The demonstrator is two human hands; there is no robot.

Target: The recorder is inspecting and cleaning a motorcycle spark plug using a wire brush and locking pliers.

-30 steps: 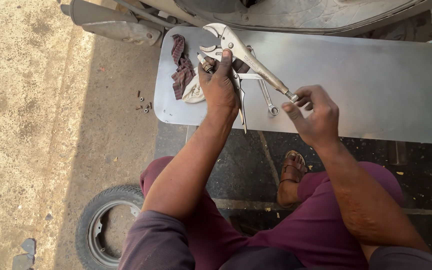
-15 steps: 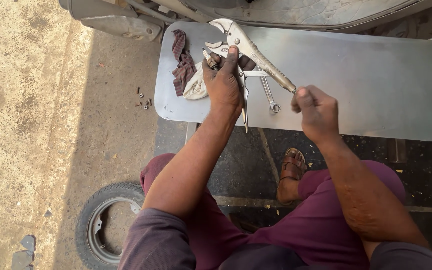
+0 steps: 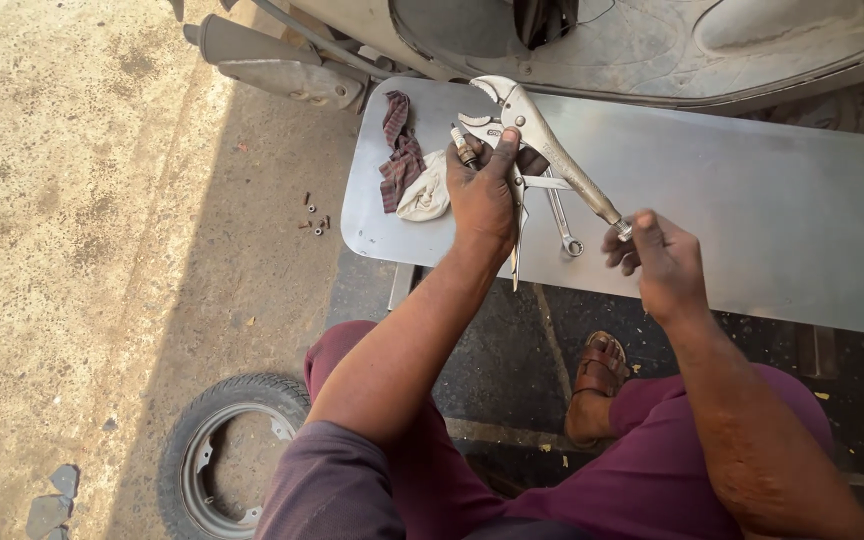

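Left hand [image 3: 484,195] grips steel locking pliers [image 3: 542,150]; right hand [image 3: 657,262] perhaps turns its knurled screw.

We see a checked rag [image 3: 397,150] on our metal bench [image 3: 752,200], loose bolts [image 3: 314,218] on the ground, a small tyre [image 3: 227,450].

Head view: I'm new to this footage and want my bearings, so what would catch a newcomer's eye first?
Most striking are the large locking pliers, held up over the grey metal table: the left hand grips them near the jaws, and the right hand pinches the end of the handle. On the table's left end lie crumpled rags. A small tyre lies on the ground at lower left.
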